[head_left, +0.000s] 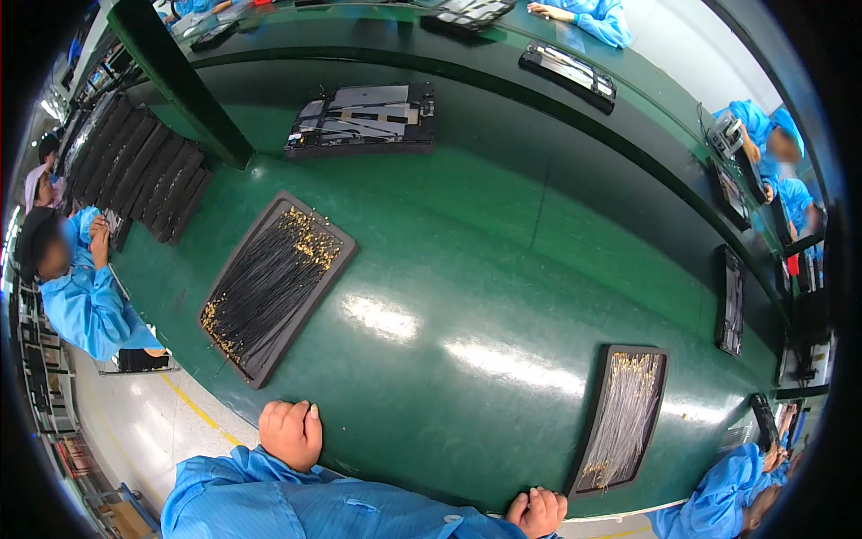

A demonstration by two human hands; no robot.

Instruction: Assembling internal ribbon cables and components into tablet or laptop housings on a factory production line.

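My left hand (290, 436) rests at the near edge of the green table (431, 404), its fingers curled in; no object shows in it. Closest to it is a dark tray (254, 377) full of black cables (269, 278) with gold-coloured ends, lying at a slant. My right hand (539, 514) also lies closed at the table edge, further right, and nothing shows in its fingers. Just beyond it stands a narrower dark tray (587, 440) holding grey cables (624, 413) with gold-coloured ends. Both hands are apart from the trays.
Black device frames (139, 171) are stacked at the far left, beside a green post (184, 85). One opened device casing (364, 119) lies at the back. More casings (567, 76) sit along the raised belt. Co-workers in blue sit left (94, 296), right and far.
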